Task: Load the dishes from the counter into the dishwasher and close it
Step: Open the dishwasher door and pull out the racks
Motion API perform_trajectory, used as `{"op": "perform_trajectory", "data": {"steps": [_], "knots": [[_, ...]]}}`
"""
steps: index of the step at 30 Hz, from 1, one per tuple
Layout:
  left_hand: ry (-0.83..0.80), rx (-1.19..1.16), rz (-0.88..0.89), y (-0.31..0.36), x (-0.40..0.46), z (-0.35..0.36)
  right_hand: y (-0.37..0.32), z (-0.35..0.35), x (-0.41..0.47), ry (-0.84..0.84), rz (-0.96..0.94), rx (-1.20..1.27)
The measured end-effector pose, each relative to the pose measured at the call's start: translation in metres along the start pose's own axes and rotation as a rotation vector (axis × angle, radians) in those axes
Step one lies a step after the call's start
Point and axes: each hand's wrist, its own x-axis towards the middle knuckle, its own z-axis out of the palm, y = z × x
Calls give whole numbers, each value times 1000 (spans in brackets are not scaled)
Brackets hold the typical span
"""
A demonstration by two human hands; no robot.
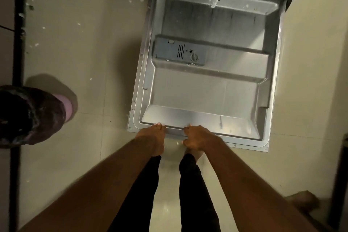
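A dull silver-grey dishwasher door (207, 90) carries a blue-grey detergent dispenser (179, 52), over a pale cream floor (84, 52), beside a dark purplish bin bag (28, 117).

My arms are bare from elbow to wrist, no sleeves, watch or bracelets. My left hand (151, 138) has pale, light-painted nails; my right hand (197, 137) wears no rings. Below, I wear tight black trousers (195, 194), and my feet are bare.

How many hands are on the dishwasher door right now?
2. The left hand holds the front edge of the open dishwasher door near its left corner; the right hand holds it just beside.
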Motion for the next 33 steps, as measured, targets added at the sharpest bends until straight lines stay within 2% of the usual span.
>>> {"op": "perform_trajectory", "data": {"steps": [8, 13, 17, 20, 23, 29, 33], "knots": [[-48, -68, 13, -8, 27, 6, 11, 27, 40, -28, -1, 74], [-57, -110, 0, -9, 29, -5, 21, 29, 32, 79, 27, 216], [-37, -71, 43, -16, 33, -49, 37, -7, 21, 138, 47, 258], [72, -42, 58, -24, 48, -102, 49, -67, 20, 297, 46, 254], [209, -14, 68, -32, 69, -160, 60, -145, 18, 534, 55, 243], [673, 69, 96, -46, 98, -294, 71, -292, 10, 943, 59, 62], [778, 73, 83, -45, 90, -366, 70, -366, -3, 1086, 51, -62]]}}
